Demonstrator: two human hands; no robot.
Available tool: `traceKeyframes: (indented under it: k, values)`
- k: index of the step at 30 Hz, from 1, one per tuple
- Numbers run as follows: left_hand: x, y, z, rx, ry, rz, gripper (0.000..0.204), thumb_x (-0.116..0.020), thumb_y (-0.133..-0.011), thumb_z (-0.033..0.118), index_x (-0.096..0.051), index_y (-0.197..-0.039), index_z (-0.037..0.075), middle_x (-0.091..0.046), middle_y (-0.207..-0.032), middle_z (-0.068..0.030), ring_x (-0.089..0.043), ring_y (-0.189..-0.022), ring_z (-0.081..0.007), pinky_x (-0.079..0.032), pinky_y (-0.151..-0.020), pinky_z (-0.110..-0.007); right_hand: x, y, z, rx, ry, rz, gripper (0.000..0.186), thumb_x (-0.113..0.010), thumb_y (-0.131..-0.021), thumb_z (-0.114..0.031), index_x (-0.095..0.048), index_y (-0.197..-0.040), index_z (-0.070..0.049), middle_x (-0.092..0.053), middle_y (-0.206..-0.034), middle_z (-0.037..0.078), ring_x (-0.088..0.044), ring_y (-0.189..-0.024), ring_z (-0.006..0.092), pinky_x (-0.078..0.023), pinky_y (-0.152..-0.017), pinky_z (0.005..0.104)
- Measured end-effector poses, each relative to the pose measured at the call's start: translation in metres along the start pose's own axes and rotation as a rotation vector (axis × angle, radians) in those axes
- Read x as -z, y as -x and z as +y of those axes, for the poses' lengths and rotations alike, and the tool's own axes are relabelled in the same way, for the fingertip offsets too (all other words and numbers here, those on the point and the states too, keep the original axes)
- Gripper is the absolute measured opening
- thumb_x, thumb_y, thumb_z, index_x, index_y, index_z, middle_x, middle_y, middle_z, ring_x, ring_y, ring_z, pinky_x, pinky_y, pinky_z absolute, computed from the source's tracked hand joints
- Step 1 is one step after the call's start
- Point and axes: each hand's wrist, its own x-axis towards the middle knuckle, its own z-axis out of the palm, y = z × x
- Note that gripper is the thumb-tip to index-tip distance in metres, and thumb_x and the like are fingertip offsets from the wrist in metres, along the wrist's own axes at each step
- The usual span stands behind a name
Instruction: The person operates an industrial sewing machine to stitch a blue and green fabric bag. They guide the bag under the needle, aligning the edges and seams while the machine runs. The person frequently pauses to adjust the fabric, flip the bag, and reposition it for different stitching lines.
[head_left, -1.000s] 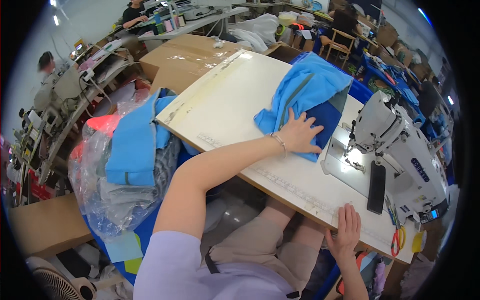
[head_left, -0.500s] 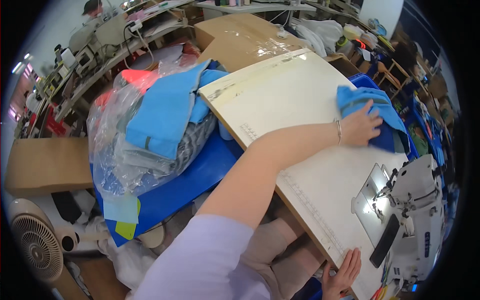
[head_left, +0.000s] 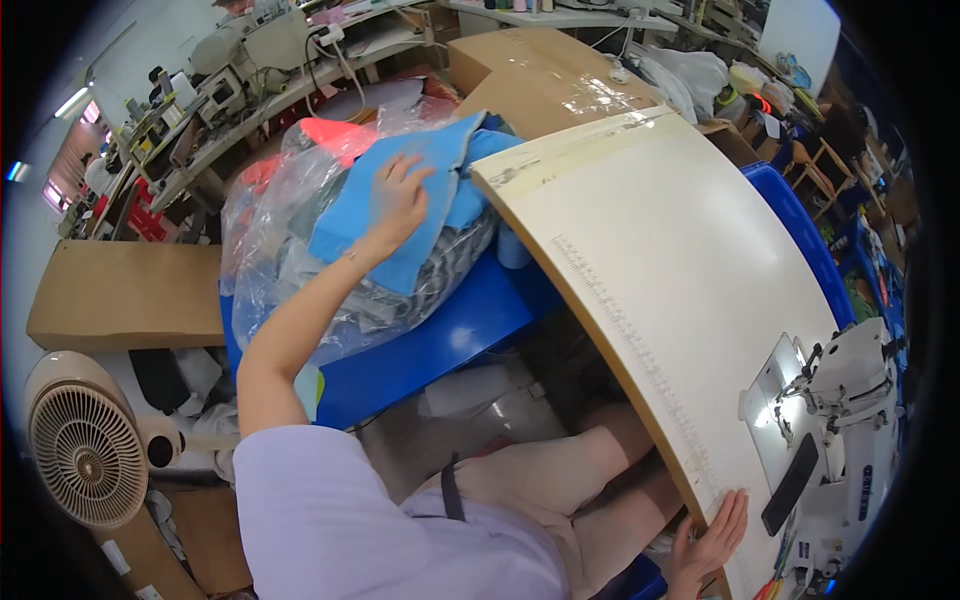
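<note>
My left hand (head_left: 402,205), slightly smeared by motion, is over a flat blue cloth piece (head_left: 375,185) with its fingers stretched out; I cannot tell whether it touches the cloth. The cloth lies on top of a clear plastic bag (head_left: 290,265) that holds grey and striped fabric. At the near end of the white sewing table (head_left: 640,240), my right hand (head_left: 715,535) rests with fingers flat on the top and thumb by the edge. Beside it stand a white sewing machine (head_left: 845,390) and a black phone-like slab (head_left: 790,485).
A blue surface (head_left: 430,355) supports the bag. Behind the table's far edge stands a blue bin (head_left: 800,220). Cardboard boxes (head_left: 125,295) and a fan (head_left: 85,450) are at left; a large carton (head_left: 550,75) is behind. Colored-handled tools (head_left: 775,580) lie near the machine.
My left hand has gone from the folded blue cloth at the table's far right to the pile on the left. That folded cloth no longer shows on the table. The view has shifted left.
</note>
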Motion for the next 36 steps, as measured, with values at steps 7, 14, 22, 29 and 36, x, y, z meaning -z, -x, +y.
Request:
traceKeyframes:
  k: [7,14,22,29,36]
  values:
    - [0.047,0.088,-0.001,-0.19,-0.172,-0.357,0.036,-0.073,-0.084,0.011,-0.071,-0.12,0.015,-0.063,-0.138,-0.0068,-0.054,-0.133,-0.0336,-0.039,-0.114,-0.055,0.008,0.003,0.004,-0.009,0.012,-0.011,0.068,-0.066,-0.089,-0.017,-0.047,-0.149,0.008,-0.051,-0.15,0.029,-0.051,-0.138,0.0474,-0.039,-0.115,0.0564]
    - [0.037,0.054,-0.053,0.198,0.105,-0.443,0.03,-0.076,-0.089,0.023,-0.074,-0.115,0.008,-0.074,-0.107,-0.0116,-0.07,-0.1,-0.029,-0.049,-0.102,-0.046,0.005,0.002,0.003,-0.025,-0.036,-0.012,0.074,-0.068,-0.083,-0.009,-0.044,-0.152,0.006,-0.047,-0.155,0.026,-0.045,-0.144,0.0438,-0.036,-0.119,0.055]
    - [0.134,-0.093,-0.048,0.209,0.319,0.248,0.028,-0.071,-0.097,0.02,-0.074,-0.117,0.001,-0.077,-0.105,-0.0148,-0.072,-0.096,-0.023,-0.053,-0.088,-0.034,0.003,0.004,0.001,-0.058,-0.079,0.022,0.081,-0.072,-0.076,-0.002,-0.044,-0.152,0.004,-0.046,-0.156,0.027,-0.045,-0.144,0.0429,-0.035,-0.12,0.0534]
    - [0.24,-0.193,0.025,-0.051,0.178,0.512,0.029,-0.072,-0.099,0.024,-0.076,-0.12,0.004,-0.075,-0.093,-0.0072,-0.064,-0.084,-0.0107,-0.051,-0.078,-0.027,0.004,0.002,-0.002,-0.06,-0.099,0.06,0.084,-0.074,-0.073,0.0,-0.045,-0.151,0.003,-0.048,-0.154,0.025,-0.045,-0.144,0.0415,-0.036,-0.119,0.0532]
    - [0.319,-0.247,0.089,-0.407,0.042,0.622,0.024,-0.073,-0.099,0.022,-0.077,-0.118,0.008,-0.076,-0.094,-0.0062,-0.067,-0.086,-0.0092,-0.052,-0.079,-0.026,0.0,0.003,-0.002,-0.075,-0.112,0.064,0.081,-0.075,-0.074,-0.003,-0.046,-0.15,0.002,-0.048,-0.155,0.022,-0.043,-0.145,0.041,-0.035,-0.12,0.0526]
